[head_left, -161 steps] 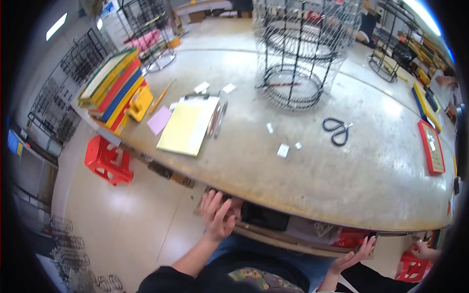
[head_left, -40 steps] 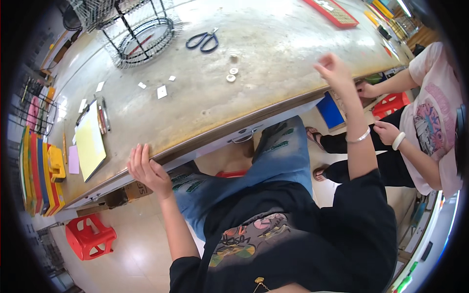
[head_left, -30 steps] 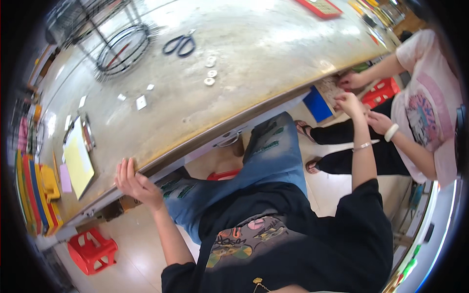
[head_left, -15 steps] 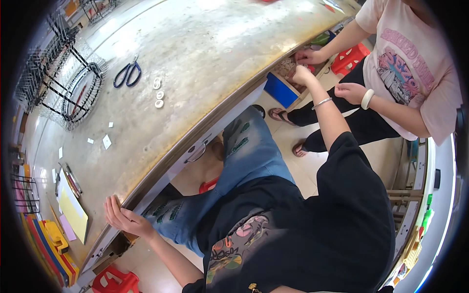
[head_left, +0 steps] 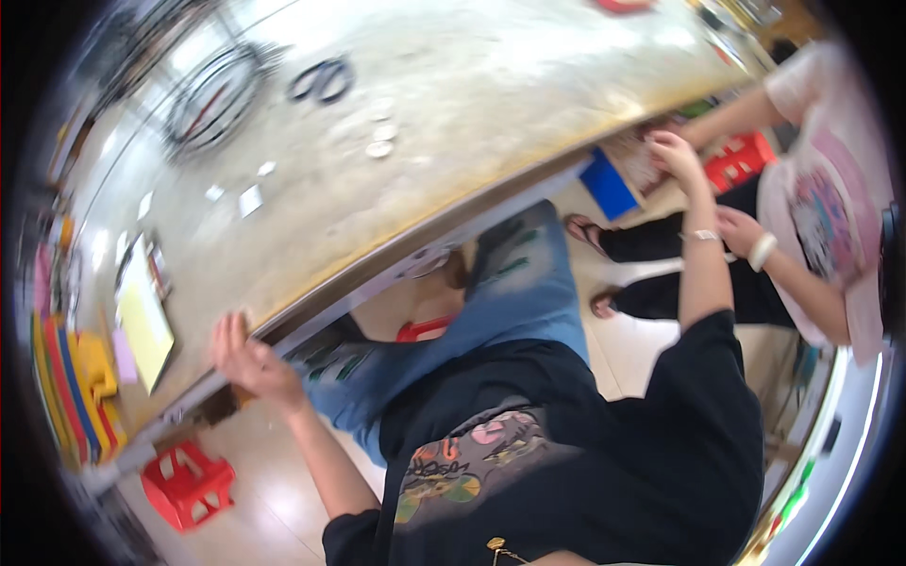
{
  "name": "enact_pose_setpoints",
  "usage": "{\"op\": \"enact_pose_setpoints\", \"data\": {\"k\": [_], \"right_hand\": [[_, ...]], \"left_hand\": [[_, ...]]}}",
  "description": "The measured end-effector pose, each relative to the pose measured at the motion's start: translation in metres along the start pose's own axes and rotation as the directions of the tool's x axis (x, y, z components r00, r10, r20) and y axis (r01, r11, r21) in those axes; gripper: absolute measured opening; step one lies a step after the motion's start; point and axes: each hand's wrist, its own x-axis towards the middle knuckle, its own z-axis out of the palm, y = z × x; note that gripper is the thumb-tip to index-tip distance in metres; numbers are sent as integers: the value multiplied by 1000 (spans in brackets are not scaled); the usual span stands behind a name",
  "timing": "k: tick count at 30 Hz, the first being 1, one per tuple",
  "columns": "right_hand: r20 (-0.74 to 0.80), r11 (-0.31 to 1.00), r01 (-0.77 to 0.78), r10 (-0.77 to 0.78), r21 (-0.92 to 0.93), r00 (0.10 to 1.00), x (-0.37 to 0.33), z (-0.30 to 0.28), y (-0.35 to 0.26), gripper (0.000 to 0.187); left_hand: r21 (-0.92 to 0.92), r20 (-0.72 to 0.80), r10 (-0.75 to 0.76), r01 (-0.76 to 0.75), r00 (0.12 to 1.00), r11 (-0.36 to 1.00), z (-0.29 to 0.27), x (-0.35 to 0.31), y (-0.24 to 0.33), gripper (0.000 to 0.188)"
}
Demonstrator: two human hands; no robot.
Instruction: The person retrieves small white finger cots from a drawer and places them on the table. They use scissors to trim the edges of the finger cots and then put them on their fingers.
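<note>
My left hand (head_left: 255, 363) is at the near edge of the worktop (head_left: 377, 212), fingers stretched out and holding nothing. My right hand (head_left: 675, 156), with a bracelet on the wrist, is over an open drawer (head_left: 630, 170) with a blue front panel (head_left: 609, 184). Its fingers are bent inward and blurred; anything in them is hidden. Beside it, another person's arm (head_left: 731, 121) reaches to the drawer, that hand mostly covered by mine. The person's other hand (head_left: 741, 231), with a pale bangle above it, is close to my right forearm.
Scissors with dark handles (head_left: 321, 82), several white round pieces (head_left: 380, 132) and small white paper squares (head_left: 250, 201) lie on the worktop. A wire rack (head_left: 212, 99) stands at the far left. Near it are a yellow pad (head_left: 146, 316) and coloured folders (head_left: 71, 387). Red stools (head_left: 187, 486) stand below.
The whole view has shifted and turned with my head. My right hand has lifted a little at the drawer. The other person's free hand is now close to my forearm.
</note>
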Motion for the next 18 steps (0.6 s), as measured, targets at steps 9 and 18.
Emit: {"op": "enact_pose_setpoints", "data": {"k": [9, 18], "right_hand": [[141, 816, 558, -577, 153, 805, -98, 191, -175, 22], [279, 529, 844, -800, -91, 531, -102, 272, -199, 19]], "left_hand": [[148, -74, -41, 52, 996, 988, 7, -6, -2, 37], [155, -46, 1, 7, 999, 988, 10, -7, -6, 36]]}}
